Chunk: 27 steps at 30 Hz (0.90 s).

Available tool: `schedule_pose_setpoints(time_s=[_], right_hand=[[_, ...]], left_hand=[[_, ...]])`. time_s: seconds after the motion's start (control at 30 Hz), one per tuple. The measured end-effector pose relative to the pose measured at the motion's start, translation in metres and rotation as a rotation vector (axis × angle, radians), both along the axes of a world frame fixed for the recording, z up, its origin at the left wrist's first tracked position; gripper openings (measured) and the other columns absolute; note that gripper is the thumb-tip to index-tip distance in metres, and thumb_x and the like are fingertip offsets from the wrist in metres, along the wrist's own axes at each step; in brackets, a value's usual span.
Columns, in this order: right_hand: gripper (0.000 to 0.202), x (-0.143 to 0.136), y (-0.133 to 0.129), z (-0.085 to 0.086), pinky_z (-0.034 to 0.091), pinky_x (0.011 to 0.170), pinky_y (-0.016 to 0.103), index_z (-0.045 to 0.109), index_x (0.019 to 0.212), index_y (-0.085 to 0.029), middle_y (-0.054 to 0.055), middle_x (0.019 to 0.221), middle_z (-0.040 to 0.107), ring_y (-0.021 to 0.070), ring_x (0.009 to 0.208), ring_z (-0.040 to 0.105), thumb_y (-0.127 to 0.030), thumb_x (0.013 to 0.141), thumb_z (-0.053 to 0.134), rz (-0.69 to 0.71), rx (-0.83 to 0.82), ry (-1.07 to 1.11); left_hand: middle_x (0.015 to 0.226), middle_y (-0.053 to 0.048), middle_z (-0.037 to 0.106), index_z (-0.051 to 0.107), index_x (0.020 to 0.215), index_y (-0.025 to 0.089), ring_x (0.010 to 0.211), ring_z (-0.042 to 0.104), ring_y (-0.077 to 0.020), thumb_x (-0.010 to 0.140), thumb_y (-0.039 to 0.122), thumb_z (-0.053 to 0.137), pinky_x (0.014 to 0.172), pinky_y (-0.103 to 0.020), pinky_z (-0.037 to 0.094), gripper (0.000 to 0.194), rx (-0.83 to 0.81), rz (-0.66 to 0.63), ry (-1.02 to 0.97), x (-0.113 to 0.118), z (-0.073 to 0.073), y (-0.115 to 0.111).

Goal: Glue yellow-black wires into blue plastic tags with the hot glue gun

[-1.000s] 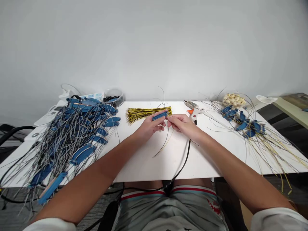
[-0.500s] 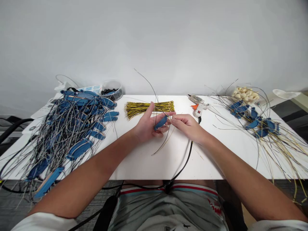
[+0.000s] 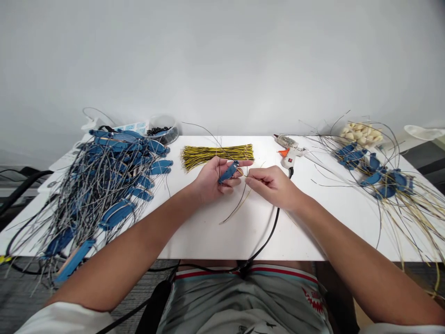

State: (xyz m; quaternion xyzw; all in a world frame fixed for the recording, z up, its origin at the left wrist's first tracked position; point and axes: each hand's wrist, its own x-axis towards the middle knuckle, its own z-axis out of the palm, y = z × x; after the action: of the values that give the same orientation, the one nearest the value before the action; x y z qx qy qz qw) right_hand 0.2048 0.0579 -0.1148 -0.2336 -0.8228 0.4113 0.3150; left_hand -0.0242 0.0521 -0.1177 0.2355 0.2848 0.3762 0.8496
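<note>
Over the middle of the white table, my left hand (image 3: 217, 181) holds a small blue leaf-shaped plastic piece (image 3: 228, 172) between thumb and fingers. Thin dark and yellowish wires trail from this piece, one up toward the wall and others down toward the table. To its right, my right hand (image 3: 269, 184) is closed in a pinch on a thin yellow wire (image 3: 242, 173) that runs to the end of the blue piece. Just behind my hands lies a bundle of yellow and black wires (image 3: 215, 154).
A heap of blue pieces with grey wires (image 3: 116, 214) covers the left side, beside a clear tub of black parts (image 3: 163, 131). A glue gun (image 3: 292, 157) lies right of centre. Farther right are wired blue pieces (image 3: 385, 184) and a container of cream-coloured parts (image 3: 360, 133).
My left thumb has folded down onto the blue piece, which has shifted slightly left. My right hand has pulled a little away, and the upper wire has swung lower.
</note>
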Motion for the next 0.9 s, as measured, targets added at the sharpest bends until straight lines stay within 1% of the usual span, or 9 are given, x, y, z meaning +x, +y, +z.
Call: schedule_pose_setpoints(time_s=[0.1,0.2,0.3,0.4,0.53,0.6,0.7,0.8,0.9], right_hand=[[0.037,-0.001,0.002,-0.001,0.029,0.058,0.026,0.061,0.076,-0.016,-0.003,0.065,0.042,0.0101,0.059,0.037,-0.037,0.107,0.055,-0.027,-0.027,-0.035],[0.037,-0.001,0.004,-0.002,0.03,0.061,0.027,0.071,0.088,-0.016,-0.002,0.069,0.046,0.0118,0.064,0.039,-0.041,0.108,0.053,-0.026,-0.057,-0.048],[0.036,0.0,0.004,-0.002,0.029,0.061,0.027,0.076,0.098,-0.017,-0.001,0.072,0.047,0.012,0.065,0.037,-0.042,0.108,0.052,-0.029,-0.072,-0.07],[0.035,0.0,0.004,-0.002,0.028,0.061,0.027,0.078,0.103,-0.017,-0.001,0.073,0.049,0.012,0.064,0.035,-0.042,0.107,0.052,-0.041,-0.089,-0.086],[0.033,-0.001,0.006,-0.003,0.031,0.064,0.028,0.076,0.1,-0.017,0.0,0.077,0.056,0.0136,0.067,0.04,-0.041,0.104,0.053,-0.048,-0.128,-0.086],[0.032,-0.001,0.007,-0.005,0.032,0.065,0.028,0.071,0.089,-0.017,0.0,0.075,0.052,0.0145,0.068,0.042,-0.04,0.103,0.054,-0.047,-0.143,-0.08],[0.039,0.0,0.01,-0.008,0.034,0.069,0.028,0.049,0.068,-0.019,-0.002,0.067,0.037,0.0141,0.068,0.041,-0.037,0.102,0.053,-0.043,-0.144,-0.058],[0.042,0.001,0.011,-0.009,0.029,0.062,0.028,0.032,0.066,-0.02,-0.004,0.063,0.025,0.0116,0.06,0.031,-0.031,0.1,0.053,-0.093,-0.127,-0.105],[0.04,0.0,0.009,-0.005,0.021,0.056,0.03,0.031,0.066,-0.02,-0.004,0.06,0.028,0.0113,0.057,0.027,-0.027,0.096,0.056,-0.189,-0.002,-0.235]], left_hand=[[0.074,-0.001,0.042,0.067,0.106,0.009,0.052,0.032,-0.0093,0.088,0.027,0.055,0.037,-0.014,0.021,0.028,0.005,-0.025,0.009,0.003,0.0,-0.001],[0.073,0.0,0.04,0.064,0.096,0.012,0.05,0.03,-0.0092,0.089,0.027,0.053,0.034,-0.014,0.02,0.019,0.014,-0.064,0.032,0.006,0.0,-0.004],[0.074,-0.001,0.043,0.06,0.092,0.014,0.05,0.028,-0.0087,0.09,0.03,0.052,0.033,-0.014,0.019,0.018,0.041,-0.067,0.068,0.008,0.001,-0.005],[0.075,-0.001,0.043,0.056,0.089,0.016,0.05,0.027,-0.0077,0.089,0.032,0.054,0.035,-0.013,0.018,0.017,0.071,-0.064,0.081,0.007,0.002,-0.006],[0.075,0.002,0.037,0.056,0.091,0.016,0.051,0.024,-0.0071,0.091,0.033,0.057,0.036,-0.013,0.016,0.017,0.081,-0.072,0.093,0.006,0.0,-0.006],[0.076,0.002,0.036,0.058,0.093,0.016,0.051,0.024,-0.0072,0.094,0.035,0.057,0.037,-0.013,0.015,0.018,0.078,-0.067,0.093,0.006,0.0,-0.007],[0.077,0.002,0.033,0.063,0.104,0.015,0.051,0.024,-0.0074,0.094,0.033,0.056,0.037,-0.013,0.014,0.021,0.11,-0.071,0.1,0.007,0.001,-0.008],[0.077,0.003,0.031,0.066,0.113,0.015,0.052,0.024,-0.007,0.094,0.032,0.057,0.038,-0.013,0.015,0.027,0.151,-0.056,0.115,0.007,0.002,-0.009],[0.077,0.003,0.031,0.066,0.113,0.015,0.051,0.024,-0.0065,0.095,0.031,0.057,0.038,-0.012,0.016,0.026,0.152,-0.027,0.122,0.007,0.001,-0.009]])
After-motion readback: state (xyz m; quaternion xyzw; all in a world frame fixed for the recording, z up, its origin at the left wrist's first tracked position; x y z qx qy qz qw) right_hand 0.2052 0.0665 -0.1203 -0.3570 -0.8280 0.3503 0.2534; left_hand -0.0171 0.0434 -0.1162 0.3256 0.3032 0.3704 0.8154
